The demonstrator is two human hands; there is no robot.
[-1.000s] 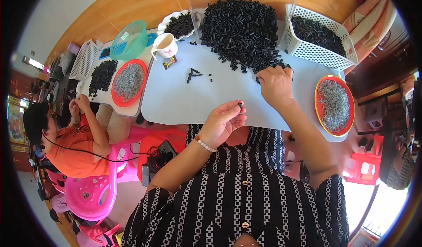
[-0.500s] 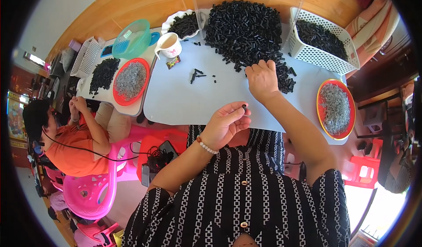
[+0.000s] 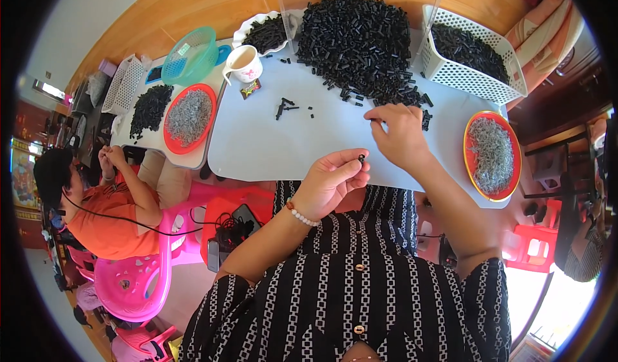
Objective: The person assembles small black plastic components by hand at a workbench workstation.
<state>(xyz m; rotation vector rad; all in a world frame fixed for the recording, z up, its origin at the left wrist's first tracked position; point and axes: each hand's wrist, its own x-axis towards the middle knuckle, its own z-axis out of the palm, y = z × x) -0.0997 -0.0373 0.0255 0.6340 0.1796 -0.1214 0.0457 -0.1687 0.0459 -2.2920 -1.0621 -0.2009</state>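
My left hand (image 3: 336,174) is near the table's front edge. Its thumb and forefinger pinch a small black plastic piece (image 3: 361,159), held upright, while the other fingers curl below. To the right and a little farther off, my right hand (image 3: 402,133) hovers over the table with thumb and forefinger together. A dark speck shows at those fingertips, too small to make out. Just beyond the right hand spreads a large heap of short black tube-like plastic pieces (image 3: 354,40). Several longer black pieces (image 3: 284,108) lie loose on the left of the table.
Around the heap stand a white basket (image 3: 476,82) of black parts, a white scalloped bowl (image 3: 239,35), a cup (image 3: 244,66) and a small packet (image 3: 251,89). A red tray (image 3: 519,162) of fine silvery pieces sits at right. A person in orange (image 3: 116,214) works at the left.
My right hand has drawn back from the heap's near edge toward me, its thumb and forefinger now pinched together in view. The left hand keeps its pinch almost in place.
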